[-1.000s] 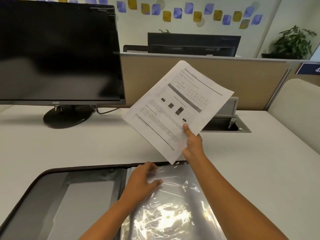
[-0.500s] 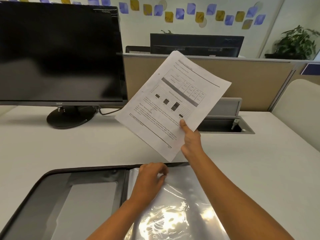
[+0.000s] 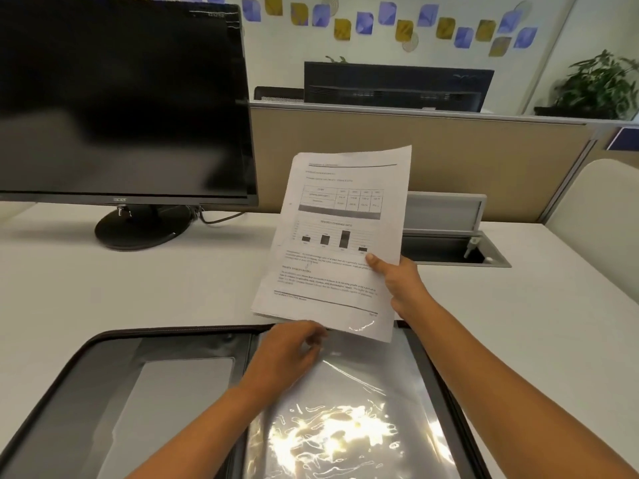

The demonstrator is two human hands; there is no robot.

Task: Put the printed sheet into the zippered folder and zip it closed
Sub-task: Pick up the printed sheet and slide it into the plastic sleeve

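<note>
Right hand (image 3: pixel 403 283) pinches printed sheet (image 3: pixel 340 236) mid-frame; left hand (image 3: pixel 288 352) pinches clear sleeve (image 3: pixel 345 409) top edge, open zippered folder (image 3: pixel 114 375) below.

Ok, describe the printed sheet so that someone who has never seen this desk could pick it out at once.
Start at the big black monitor on the white desk and look right of its stand. Above the open zippered folder, the right hand holds up a printed sheet by its right edge. It alone bears a table and a small bar chart.

Right hand (image 3: pixel 403 283) holds printed sheet (image 3: pixel 337 236) above open zippered folder (image 3: pixel 114 371)
</note>
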